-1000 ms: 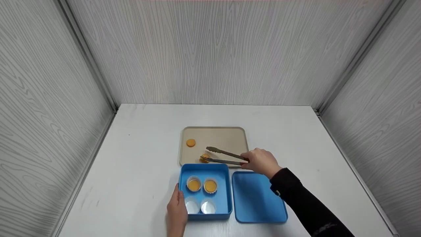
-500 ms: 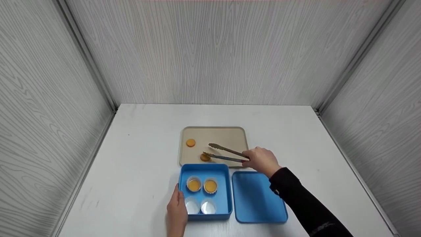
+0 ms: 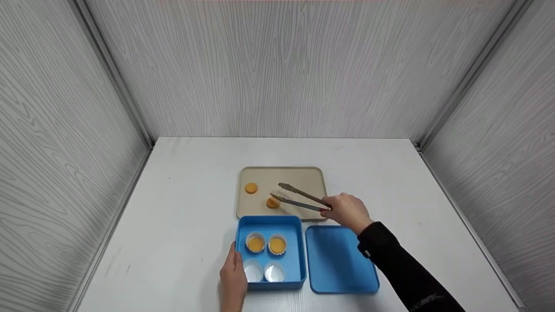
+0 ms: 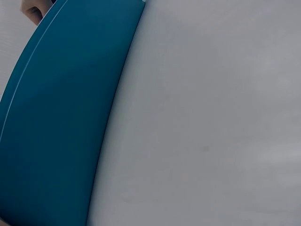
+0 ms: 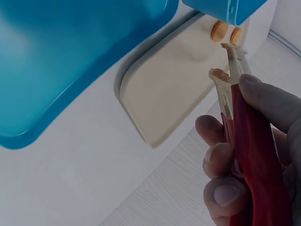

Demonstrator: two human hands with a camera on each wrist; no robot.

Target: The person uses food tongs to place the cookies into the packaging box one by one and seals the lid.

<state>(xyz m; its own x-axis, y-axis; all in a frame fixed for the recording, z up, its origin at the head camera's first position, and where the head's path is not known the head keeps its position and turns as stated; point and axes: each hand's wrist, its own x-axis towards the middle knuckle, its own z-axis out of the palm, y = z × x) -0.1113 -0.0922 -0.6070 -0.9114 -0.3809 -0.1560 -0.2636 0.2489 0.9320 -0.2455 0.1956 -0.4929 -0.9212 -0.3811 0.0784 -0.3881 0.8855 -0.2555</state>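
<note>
My right hand grips red-handled tongs over the beige tray. Their arms stand apart, and the nearer tip overlaps a round golden cookie. A second cookie lies further left on the tray. My left hand holds the left wall of a blue box, its thumb at the rim. Inside are two paper cups with golden discs, the left cup and the right cup. Two white cups, one of them at front right, sit nearer me without discs.
A flat blue lid lies right of the box, under my right forearm. The box stands right at the tray's near edge. White table surface surrounds these things, with grey wood-grain panels behind and at both sides.
The tongs have moved up and slightly right over the tray. The nearer cookie has shifted a little away from the box and to the right. The left hand and box stay put.
</note>
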